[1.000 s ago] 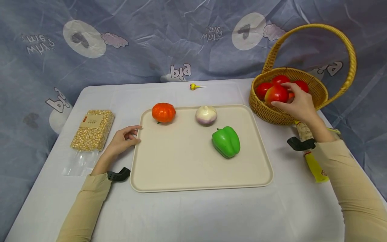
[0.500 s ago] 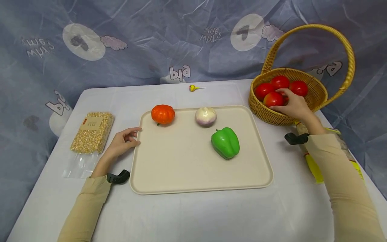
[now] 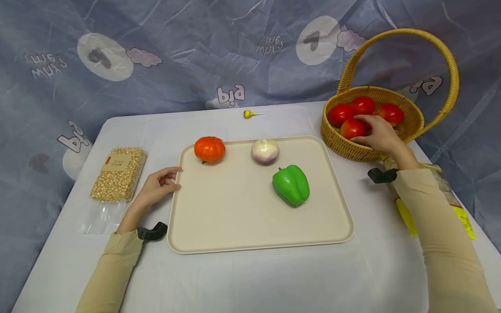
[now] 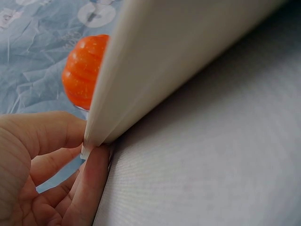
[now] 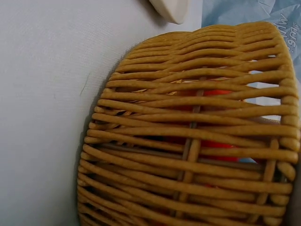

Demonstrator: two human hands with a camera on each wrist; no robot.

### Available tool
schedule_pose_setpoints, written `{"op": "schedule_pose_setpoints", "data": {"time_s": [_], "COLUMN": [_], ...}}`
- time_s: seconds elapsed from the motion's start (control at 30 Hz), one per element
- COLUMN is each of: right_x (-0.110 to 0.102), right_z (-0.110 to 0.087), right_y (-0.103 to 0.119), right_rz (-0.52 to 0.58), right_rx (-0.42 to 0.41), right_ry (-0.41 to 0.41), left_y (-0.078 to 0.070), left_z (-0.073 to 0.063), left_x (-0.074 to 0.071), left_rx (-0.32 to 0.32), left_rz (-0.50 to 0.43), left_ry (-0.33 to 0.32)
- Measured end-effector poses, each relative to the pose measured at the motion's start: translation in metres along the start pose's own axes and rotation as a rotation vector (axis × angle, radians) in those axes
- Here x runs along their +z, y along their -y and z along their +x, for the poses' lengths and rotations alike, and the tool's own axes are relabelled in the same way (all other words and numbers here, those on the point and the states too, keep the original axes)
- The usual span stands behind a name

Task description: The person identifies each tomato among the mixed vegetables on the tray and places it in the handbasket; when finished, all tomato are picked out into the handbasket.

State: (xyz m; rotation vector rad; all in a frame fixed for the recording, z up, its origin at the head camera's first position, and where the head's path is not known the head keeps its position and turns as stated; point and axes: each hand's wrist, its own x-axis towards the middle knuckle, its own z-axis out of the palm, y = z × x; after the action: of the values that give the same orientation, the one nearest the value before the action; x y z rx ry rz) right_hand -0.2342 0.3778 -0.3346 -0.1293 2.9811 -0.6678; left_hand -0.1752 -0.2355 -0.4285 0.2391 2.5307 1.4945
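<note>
My left hand [image 3: 154, 188] pinches the left rim of a cream tray [image 3: 227, 217]. The left wrist view shows the tray's edge [image 4: 110, 89] between thumb and finger. On the tray lie an orange pumpkin [image 3: 209, 149], a white-and-purple bulb [image 3: 265, 151] and a green bell pepper [image 3: 291, 186]. My right hand [image 3: 381, 135] reaches into a wicker basket [image 3: 340, 145], thumb and fingers around a round red-and-yellow fruit [image 3: 351, 129]. Other round red fruits [image 3: 364, 105] sit beside it. In the right wrist view the basket's woven wall [image 5: 188, 127] hides the hand.
A bag of corn kernels [image 3: 117, 174] lies left of the tray. A lollipop [image 3: 248, 114] is near the table's back edge. Under my right forearm is a packet with yellow ends [image 3: 463, 219], partly hidden. The basket's tall handle [image 3: 450, 65] arches above its rim.
My right hand has lowered the red-and-yellow fruit into the basket and is now nearly still around it. The left hand stays at the tray's rim.
</note>
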Motion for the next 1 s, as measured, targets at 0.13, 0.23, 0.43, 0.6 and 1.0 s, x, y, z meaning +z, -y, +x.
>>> {"op": "schedule_pose_setpoints", "data": {"time_s": [0.13, 0.23, 0.43, 0.6, 1.0], "right_x": [-0.001, -0.001, -0.002, -0.003, -0.021], "right_z": [0.001, 0.001, 0.002, 0.000, -0.027], "right_y": [-0.001, -0.001, 0.001, 0.006, 0.041], "right_rz": [-0.001, 0.000, -0.017, -0.049, -0.014], "right_rx": [0.007, 0.011, 0.002, -0.047, -0.183], "right_ry": [0.051, 0.082, 0.104, 0.054, -0.219], "left_y": [0.000, 0.000, -0.002, -0.002, -0.053], "left_z": [0.000, -0.001, -0.005, -0.008, -0.015], "left_x": [-0.001, -0.001, -0.002, -0.006, -0.042], "left_rx": [-0.007, -0.011, -0.010, 0.007, 0.125], "left_rz": [0.002, 0.000, -0.003, 0.019, 0.469], "left_ry": [-0.001, 0.002, 0.007, -0.001, 0.200]}}
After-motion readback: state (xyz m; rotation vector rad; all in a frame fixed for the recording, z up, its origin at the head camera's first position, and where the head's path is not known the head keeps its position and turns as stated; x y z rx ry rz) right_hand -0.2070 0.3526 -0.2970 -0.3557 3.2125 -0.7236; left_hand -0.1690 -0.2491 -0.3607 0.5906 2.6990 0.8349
